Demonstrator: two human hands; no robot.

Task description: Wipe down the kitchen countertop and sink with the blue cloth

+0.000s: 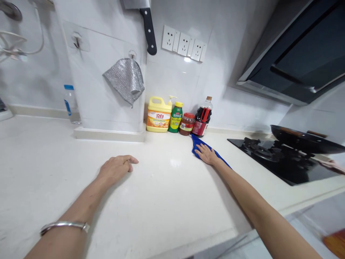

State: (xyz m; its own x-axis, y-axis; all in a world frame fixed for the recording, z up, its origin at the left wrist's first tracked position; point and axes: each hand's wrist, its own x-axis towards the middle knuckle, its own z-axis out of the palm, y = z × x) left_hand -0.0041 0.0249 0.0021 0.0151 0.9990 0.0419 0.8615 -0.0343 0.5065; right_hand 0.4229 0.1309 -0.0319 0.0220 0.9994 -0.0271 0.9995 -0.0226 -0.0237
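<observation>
the right hand [207, 154] lies flat and open on the crumpled blue cloth [196, 143] on the white stone counter [167, 194], just beside the dark sauce bottle [202, 120], so even pressure clear of that bottle seems best, while the left hand [115, 168] rests loose and empty.

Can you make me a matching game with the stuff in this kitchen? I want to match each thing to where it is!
Things:
1. blue cloth
2. yellow jug
3. silver cloth
4. black pan

Places:
A. on the stove
B. hanging from a wall hook
C. under the right hand
D. beside the green bottle

Pairs: 1-C, 2-D, 3-B, 4-A.
</observation>
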